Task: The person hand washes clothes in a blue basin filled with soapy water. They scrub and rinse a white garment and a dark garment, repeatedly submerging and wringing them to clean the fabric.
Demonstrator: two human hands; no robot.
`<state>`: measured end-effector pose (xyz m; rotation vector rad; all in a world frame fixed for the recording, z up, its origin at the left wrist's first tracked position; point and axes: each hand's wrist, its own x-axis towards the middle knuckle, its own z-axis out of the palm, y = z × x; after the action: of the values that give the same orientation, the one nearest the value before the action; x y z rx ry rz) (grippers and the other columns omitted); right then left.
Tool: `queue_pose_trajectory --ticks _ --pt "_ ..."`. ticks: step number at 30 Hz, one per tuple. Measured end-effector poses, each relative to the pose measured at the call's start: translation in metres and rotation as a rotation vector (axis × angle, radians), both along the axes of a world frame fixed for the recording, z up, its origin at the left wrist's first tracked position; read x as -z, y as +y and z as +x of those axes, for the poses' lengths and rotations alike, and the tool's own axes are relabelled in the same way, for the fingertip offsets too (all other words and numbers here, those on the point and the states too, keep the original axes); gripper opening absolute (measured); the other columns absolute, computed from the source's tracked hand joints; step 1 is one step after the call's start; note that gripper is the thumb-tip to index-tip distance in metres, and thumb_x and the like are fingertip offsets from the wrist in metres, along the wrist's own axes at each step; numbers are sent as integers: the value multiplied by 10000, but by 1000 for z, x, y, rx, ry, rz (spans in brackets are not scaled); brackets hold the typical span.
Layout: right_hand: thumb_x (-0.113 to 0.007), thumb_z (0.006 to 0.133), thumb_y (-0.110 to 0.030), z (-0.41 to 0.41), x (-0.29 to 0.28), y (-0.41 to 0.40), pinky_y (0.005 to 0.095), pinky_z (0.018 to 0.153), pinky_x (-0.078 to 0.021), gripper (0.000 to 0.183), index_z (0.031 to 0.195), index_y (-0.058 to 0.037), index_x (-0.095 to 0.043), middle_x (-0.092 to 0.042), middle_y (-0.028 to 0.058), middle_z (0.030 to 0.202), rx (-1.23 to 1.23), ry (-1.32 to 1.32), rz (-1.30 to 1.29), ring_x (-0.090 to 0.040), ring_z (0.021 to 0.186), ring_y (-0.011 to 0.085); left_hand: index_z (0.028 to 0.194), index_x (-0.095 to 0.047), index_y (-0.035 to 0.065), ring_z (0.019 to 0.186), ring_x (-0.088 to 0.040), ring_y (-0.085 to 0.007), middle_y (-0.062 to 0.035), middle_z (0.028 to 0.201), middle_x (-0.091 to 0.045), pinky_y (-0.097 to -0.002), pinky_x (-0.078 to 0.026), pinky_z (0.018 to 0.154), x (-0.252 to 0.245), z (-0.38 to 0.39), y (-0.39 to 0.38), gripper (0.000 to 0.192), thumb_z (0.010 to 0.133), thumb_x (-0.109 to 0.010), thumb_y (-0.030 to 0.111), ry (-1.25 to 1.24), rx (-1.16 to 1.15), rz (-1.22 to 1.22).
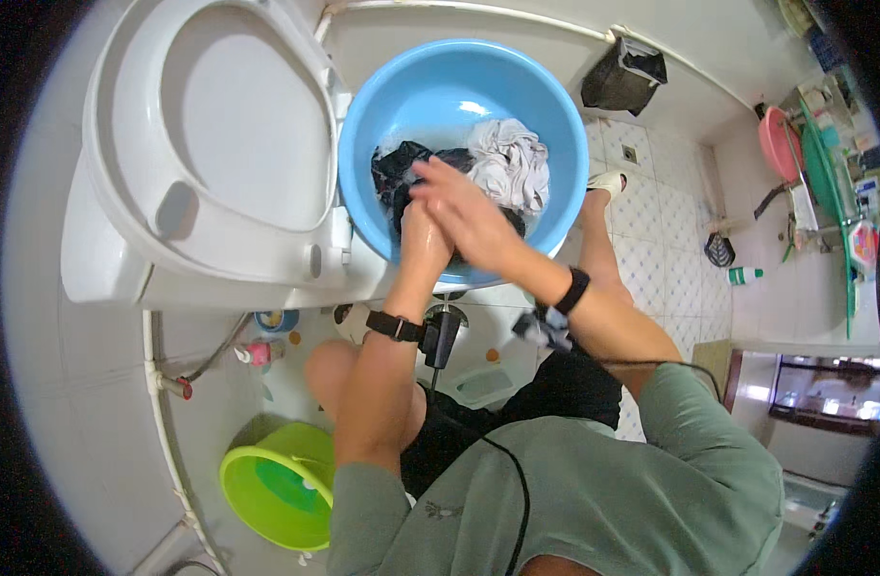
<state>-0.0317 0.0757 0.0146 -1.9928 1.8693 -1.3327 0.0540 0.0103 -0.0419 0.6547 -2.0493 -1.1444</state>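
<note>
A round blue plastic basin rests in front of me, with dark wet cloth and a bunched white cloth in water inside it. My left hand is over the near left part of the basin, above the dark cloth; its fingers are largely hidden. My right hand lies across my left hand, its fingers blurred and stretched out. The two hands touch or nearly touch. Whether cloth is held between them cannot be seen. The white cloth lies just beyond and right of my right hand.
A white toilet with its lid stands left of the basin. A lime green bucket is at lower left, near a pink bottle. A black-lined bin sits at upper right. Cables run from straps on both wrists.
</note>
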Motion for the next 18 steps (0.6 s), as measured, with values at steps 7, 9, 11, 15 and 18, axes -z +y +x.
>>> queue_pose_trajectory --ticks 7,9,11,15,18 --pt "-407 963 -253 -61 14 -11 328 968 -392 376 1129 30 -591 -616 158 1141 231 -584 284 -556 1090 245 1055 -552 -29 882 -593 -421 -259 944 -603 -446 -467 724 -34 -2 18 216 870 -483 59 53 35 104" --pt "-403 961 -280 -46 13 -12 348 981 -389 407 1152 36 -575 -595 191 1181 187 -663 209 -547 1122 292 1110 -544 -49 895 -623 -379 -277 976 -609 -402 -477 740 -38 2 14 264 887 -488 82 16 -57 208" --pt "-378 977 -303 -9 11 4 353 1061 -306 447 1259 24 -495 -499 181 1323 126 -584 59 -446 1253 264 1073 -547 -57 872 -628 -334 -264 941 -615 -390 -474 740 -24 -5 7 241 895 -488 95 153 -90 285" --pt "-383 987 -270 8 8 2 414 1115 -184 442 1316 18 -454 -451 181 1373 159 -97 -44 -329 1339 341 933 -541 -56 793 -569 -204 -163 854 -614 -345 -459 746 -34 -4 9 197 924 -478 131 331 -36 569" --pt "-359 991 -269 -54 28 -28 394 1111 -196 432 1262 37 -502 -511 225 1299 390 -279 101 -355 1324 326 972 -560 -46 834 -541 -180 -82 966 -623 -295 -444 778 -36 -5 18 213 937 -483 150 152 56 460"
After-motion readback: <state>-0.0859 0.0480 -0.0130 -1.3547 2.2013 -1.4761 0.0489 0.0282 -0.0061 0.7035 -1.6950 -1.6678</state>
